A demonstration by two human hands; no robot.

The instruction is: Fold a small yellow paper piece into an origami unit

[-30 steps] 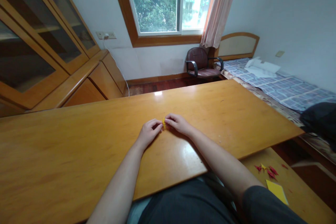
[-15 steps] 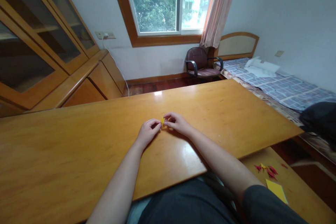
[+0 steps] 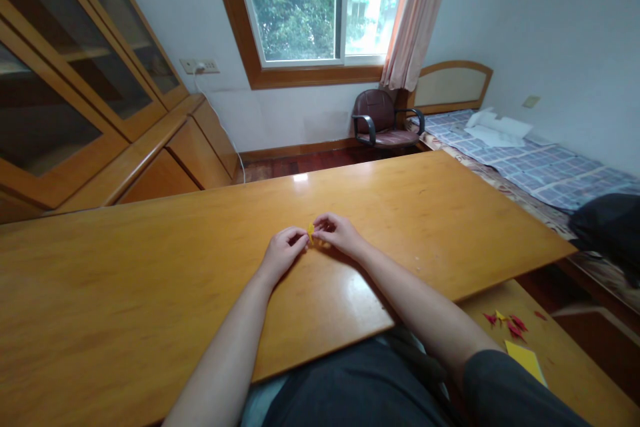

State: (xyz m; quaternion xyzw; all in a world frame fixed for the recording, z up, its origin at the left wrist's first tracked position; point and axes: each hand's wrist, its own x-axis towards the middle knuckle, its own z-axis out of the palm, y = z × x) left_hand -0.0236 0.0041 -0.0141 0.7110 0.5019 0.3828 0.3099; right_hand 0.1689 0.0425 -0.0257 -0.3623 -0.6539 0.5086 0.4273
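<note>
A small folded piece of yellow paper (image 3: pixel 311 233) is held up just over the wooden table (image 3: pixel 150 280), between my two hands. My left hand (image 3: pixel 284 252) pinches its left side between thumb and fingertips. From the right, my right hand (image 3: pixel 339 235) has its thumb and fingers closed at the paper's other side, the fingers curved over the top. The paper looks like a little origami figure with pointed ends, but its finer folds are too small to make out and are partly covered by the fingertips.
On a lower surface at right lie several small red folded paper figures (image 3: pixel 516 328), a yellow one (image 3: pixel 500 315) and yellow paper sheets (image 3: pixel 525 361). A glass-door cabinet (image 3: pixel 115 140) stands left. Beyond the table are an armchair (image 3: pixel 383 121) and a bed (image 3: pixel 555 167).
Both hands stay in nearly the same place. The yellow paper has shifted very slightly between the fingertips.
</note>
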